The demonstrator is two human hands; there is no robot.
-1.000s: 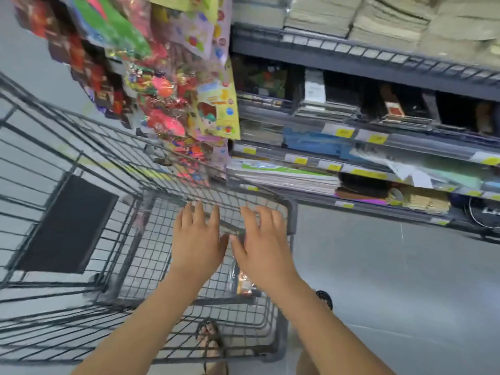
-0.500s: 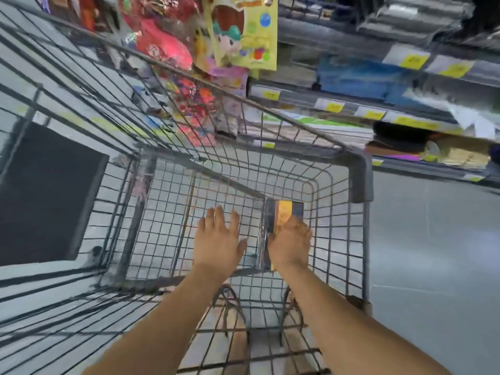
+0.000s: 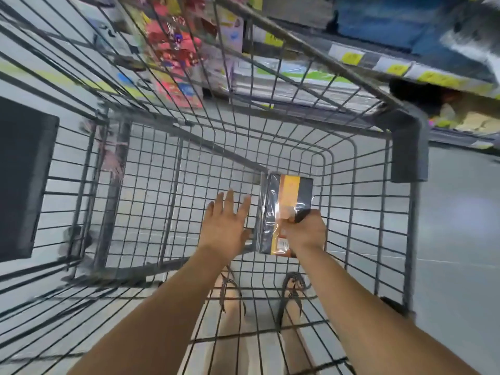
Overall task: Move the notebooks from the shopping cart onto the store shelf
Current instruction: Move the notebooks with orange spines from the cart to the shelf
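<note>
- While both arms are down inside the cart (image 3: 408, 152), the right hand (image 3: 303, 231) is clamped on the near end of the notebooks (image 3: 281, 201), fingers curled round the edge.
- Notebooks: shrink-wrapped pack, dark covers with an orange stripe, standing on edge low inside the cart, near its right wall.
- Left hand (image 3: 224, 226): fingers straight and spread, holding nothing, just left of the pack; can't tell if the thumb touches it.
- Shelf (image 3: 378, 63) sits beyond the cart's far rim, with yellow price tags (image 3: 351, 58) along its edge; stock on it is blurred.
- Sandalled feet (image 3: 292, 290) show through the wire mesh.
</note>
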